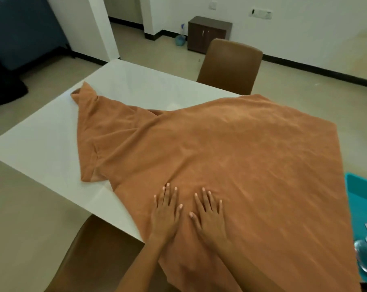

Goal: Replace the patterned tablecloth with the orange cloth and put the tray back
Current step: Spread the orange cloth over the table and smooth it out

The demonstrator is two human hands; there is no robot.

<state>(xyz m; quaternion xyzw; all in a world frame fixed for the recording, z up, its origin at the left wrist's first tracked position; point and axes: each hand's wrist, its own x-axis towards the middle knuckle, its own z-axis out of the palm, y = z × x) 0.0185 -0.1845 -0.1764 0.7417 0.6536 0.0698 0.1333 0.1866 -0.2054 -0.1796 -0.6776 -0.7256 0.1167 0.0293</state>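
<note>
Orange cloth (231,157) down on white table (41,148), but only partly spread: covers right + near portion, hangs over near edge by the arms. Left side bunched, one folded flap doubled under near left edge, far-left corner twisted into a narrow tail reaching toward far left of tabletop. Bare table showing far + left, so coverage not yet even.

Left hand (165,211) and right hand (209,216) flat on cloth, side by side, near front edge, just apart. Fingers straight, lightly fanned, palms down, gripping nothing. Prob pressing to smooth wrinkles and pin fabric so it doesn't slide off the slick top; position at near-centre suits sweeping outward toward the bunched left part.

Patterned tablecloth not visible anywhere in view; judging by that, already off. Tray (361,207), teal, at far right edge of view, partly cut off, w/ small wrapped items + something shiny in it; can't tell what it rests on. Kept off to the side, presumably so cloth can be laid first.

Brown chair (229,66) at far side, another chair back (90,256) at near left below table edge.

Stage, est: mid-spread. Next likely needs left flap unfolded + tail pulled out to corner, then tray back on top. Risk: tugging left may drag right side off.
</note>
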